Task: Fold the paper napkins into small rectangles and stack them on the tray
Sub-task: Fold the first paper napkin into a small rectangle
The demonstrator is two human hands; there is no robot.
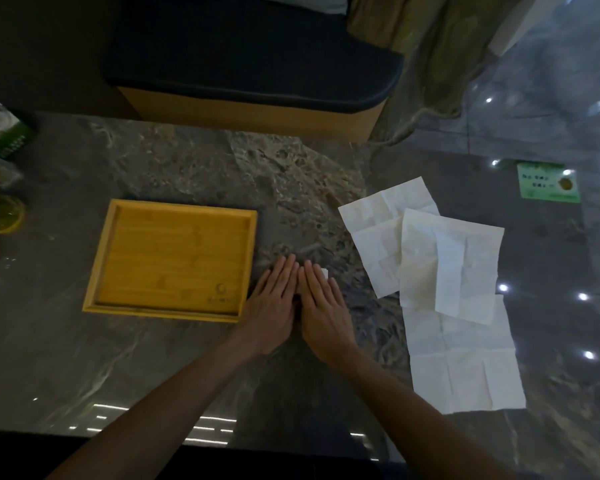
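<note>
Two hands lie flat on the dark stone table (187,358), side by side and touching. The left hand (274,306) and the right hand (321,306) both have straight fingers, spread out and pressing down. They hold nothing in a grip. Under them is a folded napkin (324,272), and only a tiny white corner of it peeks out by the right hand's fingers. Just left of the hands sits a yellow wooden tray (101,258), and the left hand is right beside its near right corner. There are no napkins on it. To the right of the hands lie open white napkins (458,271) in a loose pile, some on top of others, with fold lines in them. A green card (548,183) lies far on the right. A green and white box (4,128) is at the far left edge. A bench with a dark cushion (253,64) stands past the table.
</note>
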